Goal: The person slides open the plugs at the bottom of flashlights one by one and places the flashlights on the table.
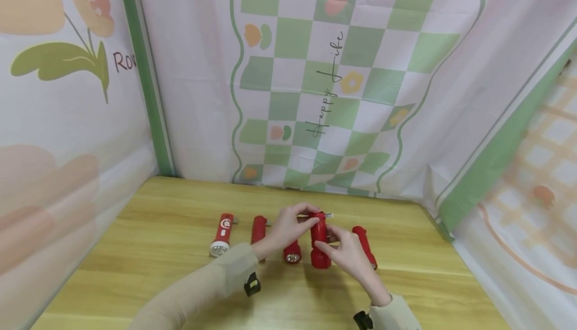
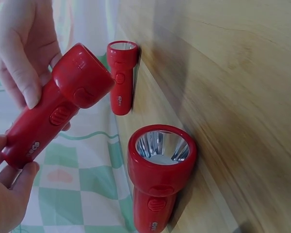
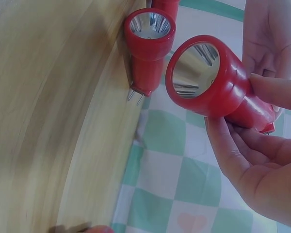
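Observation:
Both hands hold one red flashlight (image 1: 320, 240) above the table. My left hand (image 1: 290, 227) pinches its tail end, where metal plug prongs (image 1: 329, 215) stick out to the right. Near the lamp head, my right hand (image 1: 346, 250) grips the body between thumb and fingers. A slide switch (image 2: 61, 114) shows on the body in the left wrist view. The right wrist view looks into its shiny reflector (image 3: 196, 70). Under my left hand lies another red flashlight (image 1: 292, 253), partly hidden. A further red flashlight (image 1: 364, 247) lies just beyond my right hand, partly covered by it.
Farther left on the wooden table (image 1: 171, 270) lie a red flashlight (image 1: 259, 229), partly behind my left forearm, and a red one with a white head (image 1: 224, 232). Patterned cloth (image 1: 297, 79) hangs behind the table and on both sides.

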The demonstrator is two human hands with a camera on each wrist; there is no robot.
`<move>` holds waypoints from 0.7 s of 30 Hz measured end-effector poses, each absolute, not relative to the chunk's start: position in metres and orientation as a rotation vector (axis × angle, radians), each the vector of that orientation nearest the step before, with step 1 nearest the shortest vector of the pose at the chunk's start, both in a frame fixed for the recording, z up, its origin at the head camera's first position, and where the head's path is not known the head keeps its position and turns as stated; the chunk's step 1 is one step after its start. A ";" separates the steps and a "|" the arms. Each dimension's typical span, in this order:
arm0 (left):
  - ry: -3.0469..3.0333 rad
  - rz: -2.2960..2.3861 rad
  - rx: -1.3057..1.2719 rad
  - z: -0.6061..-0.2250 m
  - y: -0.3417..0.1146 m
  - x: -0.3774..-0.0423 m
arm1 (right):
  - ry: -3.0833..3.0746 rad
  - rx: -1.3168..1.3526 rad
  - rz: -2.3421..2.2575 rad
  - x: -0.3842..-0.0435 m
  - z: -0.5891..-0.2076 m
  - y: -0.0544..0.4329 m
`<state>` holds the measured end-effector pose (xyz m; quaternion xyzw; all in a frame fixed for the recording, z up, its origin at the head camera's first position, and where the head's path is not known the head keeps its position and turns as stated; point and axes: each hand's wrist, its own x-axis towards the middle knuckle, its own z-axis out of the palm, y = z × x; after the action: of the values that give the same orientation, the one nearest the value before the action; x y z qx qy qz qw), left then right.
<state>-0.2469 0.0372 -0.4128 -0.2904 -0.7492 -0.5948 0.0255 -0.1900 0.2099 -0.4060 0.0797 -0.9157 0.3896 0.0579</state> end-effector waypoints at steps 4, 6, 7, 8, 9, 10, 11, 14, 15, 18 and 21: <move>-2.326 -1.835 -0.904 -0.412 0.039 -0.248 | -2.772 0.236 1.181 -0.190 -0.406 0.211; -2.324 -1.834 -0.903 -0.412 0.039 -0.249 | -2.773 0.231 1.174 -0.191 -0.405 0.212; -2.328 -1.834 -0.897 -0.411 0.039 -0.249 | -2.768 0.240 1.166 -0.190 -0.405 0.213; -2.327 -1.834 -0.893 -0.411 0.039 -0.249 | -2.768 0.238 1.160 -0.190 -0.405 0.213; -2.329 -1.834 -0.886 -0.411 0.039 -0.250 | -2.766 0.235 1.156 -0.190 -0.405 0.214; -2.331 -1.834 -0.877 -0.411 0.039 -0.250 | -2.765 0.235 1.154 -0.190 -0.405 0.214; -2.331 -1.835 -0.870 -0.411 0.039 -0.251 | -2.768 0.234 1.150 -0.190 -0.405 0.215; -2.342 -1.838 -0.852 -0.411 0.039 -0.253 | -2.778 0.221 1.148 -0.191 -0.404 0.216; -2.348 -1.837 -0.850 -0.412 0.040 -0.253 | -2.779 0.222 1.147 -0.191 -0.404 0.216; -2.367 -1.831 -0.851 -0.411 0.040 -0.255 | -2.782 0.219 1.133 -0.192 -0.404 0.216; -2.397 -1.820 -0.852 -0.410 0.041 -0.256 | -2.787 0.216 1.118 -0.192 -0.403 0.216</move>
<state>-0.2562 0.0406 -0.4102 -0.2723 -0.7664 -0.5818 0.0069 -0.1920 0.2158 -0.4031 0.0717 -0.9238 0.3704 0.0653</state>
